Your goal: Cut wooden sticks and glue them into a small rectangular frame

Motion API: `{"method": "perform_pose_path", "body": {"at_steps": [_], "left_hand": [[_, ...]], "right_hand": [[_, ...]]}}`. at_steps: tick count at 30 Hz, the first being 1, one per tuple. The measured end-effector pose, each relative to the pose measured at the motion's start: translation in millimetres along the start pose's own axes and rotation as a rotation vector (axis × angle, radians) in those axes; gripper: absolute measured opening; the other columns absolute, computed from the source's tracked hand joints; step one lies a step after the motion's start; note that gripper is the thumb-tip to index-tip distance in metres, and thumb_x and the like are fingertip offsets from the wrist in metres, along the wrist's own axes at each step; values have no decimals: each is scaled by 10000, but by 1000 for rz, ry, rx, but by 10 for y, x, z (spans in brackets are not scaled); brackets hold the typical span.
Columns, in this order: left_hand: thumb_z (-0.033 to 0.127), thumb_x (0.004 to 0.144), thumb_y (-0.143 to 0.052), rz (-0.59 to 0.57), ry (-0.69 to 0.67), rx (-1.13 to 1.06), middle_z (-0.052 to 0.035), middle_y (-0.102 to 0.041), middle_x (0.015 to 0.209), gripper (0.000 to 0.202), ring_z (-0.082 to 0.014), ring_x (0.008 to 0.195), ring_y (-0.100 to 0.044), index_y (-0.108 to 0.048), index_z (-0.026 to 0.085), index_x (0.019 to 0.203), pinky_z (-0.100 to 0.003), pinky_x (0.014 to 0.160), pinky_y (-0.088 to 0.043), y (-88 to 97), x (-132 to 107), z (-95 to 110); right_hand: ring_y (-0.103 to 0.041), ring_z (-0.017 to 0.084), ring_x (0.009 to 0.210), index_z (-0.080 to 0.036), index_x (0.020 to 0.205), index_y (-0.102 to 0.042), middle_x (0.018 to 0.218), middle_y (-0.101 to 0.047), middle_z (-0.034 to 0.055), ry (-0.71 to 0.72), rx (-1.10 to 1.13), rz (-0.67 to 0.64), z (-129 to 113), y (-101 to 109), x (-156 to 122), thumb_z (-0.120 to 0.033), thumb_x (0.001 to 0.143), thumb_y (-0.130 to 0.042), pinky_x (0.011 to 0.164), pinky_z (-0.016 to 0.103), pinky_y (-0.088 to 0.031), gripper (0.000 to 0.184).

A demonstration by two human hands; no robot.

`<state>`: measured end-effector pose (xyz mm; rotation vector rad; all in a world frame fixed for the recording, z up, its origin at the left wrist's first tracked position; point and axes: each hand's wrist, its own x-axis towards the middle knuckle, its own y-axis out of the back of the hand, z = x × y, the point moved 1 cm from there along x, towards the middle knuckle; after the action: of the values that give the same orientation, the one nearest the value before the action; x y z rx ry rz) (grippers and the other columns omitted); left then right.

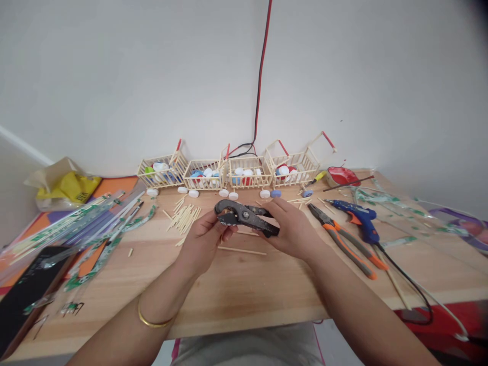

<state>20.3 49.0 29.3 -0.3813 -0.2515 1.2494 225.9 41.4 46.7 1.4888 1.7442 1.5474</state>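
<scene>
Black hand shears (246,215) with a curved jaw are held above the middle of the wooden table. My right hand (287,226) is wrapped around their handles. At the jaw end, my left hand (204,239) has its fingers pinched together; what they hold is too small to make out. Below the shears lies a thin wooden stick (242,251). Just behind my left hand is a loose pile of short cut sticks (185,217). A row of several small stick-built carts (206,175), with bottle-cap wheels and caps inside, stands along the wall.
Orange-handled pliers (348,241) and a blue glue gun (360,218) with its cord lie to the right. Behind them is a red dish (341,176). Plastic-wrapped sticks (68,223), a black box (34,290) and a yellow bag (74,187) occupy the left side.
</scene>
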Motion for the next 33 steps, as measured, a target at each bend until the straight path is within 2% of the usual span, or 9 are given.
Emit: {"method": "perform_pose_path", "body": {"at_steps": [10,15,18,22,27,30,33], "left_hand": [[246,767,-669,1,8,-79,-26,-632,677,102,-68,555,-439,-630,157,797,-211,553,-320,-23,-18,0],[257,787,-647,-7,31,-95,-23,-619,684,114,-57,545,-434,-634,144,785,-194,532,-313,-49,-36,51],[239,792,-638,-33,67,-124,-20,-605,691,124,-48,541,-438,-651,132,854,-182,529,-330,-56,-40,79],[181,752,-668,-27,138,-216,-10,-586,707,248,-43,553,-456,-647,117,991,-168,524,-373,-28,-9,90],[126,749,-661,-9,180,-341,-10,-605,785,210,-68,647,-561,-621,145,954,-216,639,-496,17,35,65],[107,769,-634,11,163,-368,2,-625,791,206,-85,683,-609,-596,170,962,-299,765,-533,8,32,61],[86,785,-606,21,139,-344,13,-652,777,308,-92,690,-640,-562,207,1065,-354,843,-528,-13,23,69]], "right_hand": [[-569,212,836,-191,1039,-572,899,-606,76,5,-10,29,-1,-25,-13,-339,777,-610,686,285,-428,304],[-579,179,728,-202,874,-599,786,-624,44,-6,-49,83,0,-53,-14,-375,796,-591,606,255,-392,190],[-587,178,684,-199,805,-596,754,-635,40,-126,-44,126,46,-21,23,-473,774,-602,587,258,-393,276],[-612,225,777,-205,961,-608,873,-652,59,-244,-118,114,170,141,-4,-550,737,-614,626,298,-427,410],[-611,263,835,-210,1025,-616,900,-645,84,-249,-282,-9,404,339,-378,-608,699,-616,647,336,-451,515],[-605,281,864,-195,1020,-624,951,-636,111,-246,-354,-70,543,354,-673,-651,681,-603,685,363,-461,568],[-600,289,848,-176,1091,-608,918,-622,120,-347,-414,-90,623,303,-873,-680,678,-582,722,391,-453,653]]}}
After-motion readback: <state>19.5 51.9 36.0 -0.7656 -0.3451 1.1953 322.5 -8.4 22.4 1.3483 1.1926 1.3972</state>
